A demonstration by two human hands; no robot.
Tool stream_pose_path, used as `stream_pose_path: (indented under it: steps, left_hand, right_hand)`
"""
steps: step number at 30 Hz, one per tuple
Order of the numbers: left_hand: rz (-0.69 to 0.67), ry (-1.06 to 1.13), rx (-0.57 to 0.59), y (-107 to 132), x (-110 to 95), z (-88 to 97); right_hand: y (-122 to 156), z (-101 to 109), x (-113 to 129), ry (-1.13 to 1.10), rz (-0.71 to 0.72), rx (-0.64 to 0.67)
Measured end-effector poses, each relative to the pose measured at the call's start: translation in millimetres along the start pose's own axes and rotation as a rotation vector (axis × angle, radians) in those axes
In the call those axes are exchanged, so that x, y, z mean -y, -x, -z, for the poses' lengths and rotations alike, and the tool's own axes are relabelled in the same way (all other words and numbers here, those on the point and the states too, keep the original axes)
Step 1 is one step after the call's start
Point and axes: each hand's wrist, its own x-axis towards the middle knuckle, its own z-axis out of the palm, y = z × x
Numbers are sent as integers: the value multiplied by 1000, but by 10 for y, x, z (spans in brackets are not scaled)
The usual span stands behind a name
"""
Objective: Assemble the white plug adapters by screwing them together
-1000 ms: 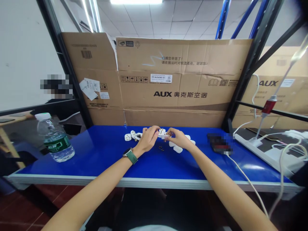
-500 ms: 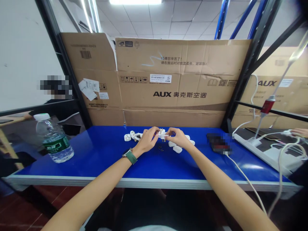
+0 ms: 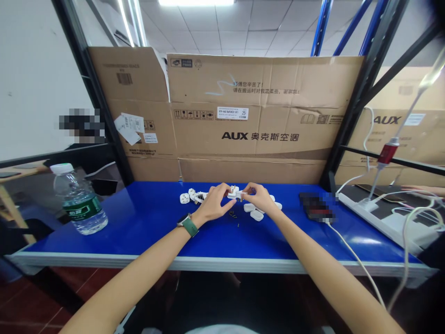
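Between my hands is a white plug part [image 3: 234, 192] with brass-coloured pins, just above the blue tabletop. My left hand [image 3: 214, 203] has its fingertips at the plug's left side, its thumb lowered away from the index finger. At the other side, my right hand [image 3: 257, 197] pinches the plug's edge between thumb and fingers. White plug covers [image 3: 257, 215] lie beside and partly under my right hand. Left of my left hand are more white plug pieces [image 3: 185, 198], some with round holes. Small dark pieces [image 3: 232, 214] and a tiny brass-coloured piece [image 3: 238, 225] lie below the plug.
A water bottle [image 3: 83, 204] stands at the table's left. On the right lie a dark, partly blurred device [image 3: 316, 207] with a white cable [image 3: 354, 264] and a power strip [image 3: 378, 218]. Cardboard [image 3: 257, 116] walls the back. Another person sits beyond the left side.
My left thumb has dropped away from the plug and its hand has opened slightly. A tiny brass-coloured piece now shows on the tabletop below. The right hand has shifted slightly.
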Motion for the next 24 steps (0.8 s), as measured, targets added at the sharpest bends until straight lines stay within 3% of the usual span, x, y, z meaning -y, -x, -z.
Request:
stream_pose_path:
  steps: [4,7,16,24]
  left_hand:
    - [-239,39,269,18,-78,72]
    - [-309,66,368,29,-86,68]
    - [-288,5,373,35,-1,-35]
    - [-127,-54,219,10,83,-88]
  right_hand:
    - [-16,27,-12,62,-42,-67]
    - [-13,37,8,68,-38,-66]
    - [3,48,32,40,-10,-10]
    - [-5,57,22,-3,47,9]
